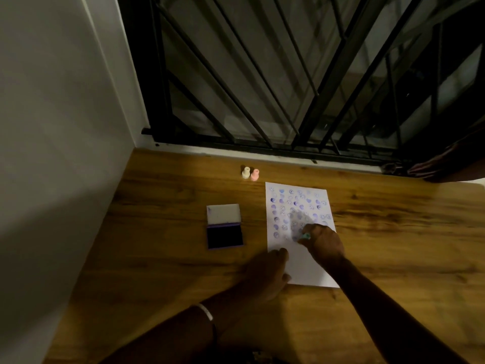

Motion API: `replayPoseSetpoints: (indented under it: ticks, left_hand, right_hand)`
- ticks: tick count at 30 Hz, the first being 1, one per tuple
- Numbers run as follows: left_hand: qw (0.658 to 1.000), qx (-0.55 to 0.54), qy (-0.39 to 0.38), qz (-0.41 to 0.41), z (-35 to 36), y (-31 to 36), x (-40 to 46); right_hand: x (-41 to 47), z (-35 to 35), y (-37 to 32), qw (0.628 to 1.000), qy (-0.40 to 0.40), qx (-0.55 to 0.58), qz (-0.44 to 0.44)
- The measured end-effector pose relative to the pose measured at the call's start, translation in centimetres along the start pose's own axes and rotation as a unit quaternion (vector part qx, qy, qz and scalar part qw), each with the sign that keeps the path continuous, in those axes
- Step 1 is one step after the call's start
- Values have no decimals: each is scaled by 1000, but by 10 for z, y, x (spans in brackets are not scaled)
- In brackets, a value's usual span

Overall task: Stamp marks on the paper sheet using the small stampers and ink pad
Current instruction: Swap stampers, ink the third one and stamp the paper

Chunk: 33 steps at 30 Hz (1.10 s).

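A white paper sheet (301,266) lies on the wooden table, its upper part covered with several purple stamped marks. My right hand (324,243) is shut on a small light-green stamper (305,235), pressed down on the sheet's middle. My left hand (267,271) lies flat with its fingers on the sheet's lower left edge. The ink pad (225,237) sits open to the left of the sheet, dark pad towards me, white lid folded back. A cream stamper (246,173) and a pink stamper (254,174) stand side by side beyond the sheet.
The wooden table (157,271) meets a white wall on the left and a black metal window grille (262,88) at the back. A dark curtain hangs at the far right. A bangle circles my left wrist.
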<state>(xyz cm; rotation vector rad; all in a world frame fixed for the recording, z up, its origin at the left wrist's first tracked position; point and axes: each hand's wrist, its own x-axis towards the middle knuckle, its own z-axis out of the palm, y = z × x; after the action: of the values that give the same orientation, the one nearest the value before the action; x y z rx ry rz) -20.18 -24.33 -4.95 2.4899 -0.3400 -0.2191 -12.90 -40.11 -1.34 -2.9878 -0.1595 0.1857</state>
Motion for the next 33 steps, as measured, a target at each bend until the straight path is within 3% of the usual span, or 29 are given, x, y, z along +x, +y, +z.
replayPoseSetpoints:
  ticks: [5,8,10,14,17,20,27,33]
  left_hand:
    - [999,-37,-25,-28,-6,-1,0]
    - [982,-152,-46,-99,-19,-2,6]
    - [939,-287,-29,-187,-36,-5,9]
    - [821,-472,28,-320,-71,-15,8]
    - [736,-579,51,-347,-88,-24,2]
    - [687,-632,70,-353,-97,-29,-4]
    - [651,-664,108,-351,-101,-37,-18]
    - [661,-654,105,-353,-105,-42,-11]
  right_hand:
    - [-11,-4,-10,999,41,11,-16]
    - [-20,-6,-25,996,68,39,-35]
    - [-26,-6,-41,994,73,56,-53]
    - [-36,-5,-75,985,82,111,-101]
    - [-37,-2,-97,976,87,138,-143]
    - [-34,0,-116,973,77,120,-182]
    - [-27,7,-130,971,80,99,-200]
    - [-19,5,-136,971,66,138,-185]
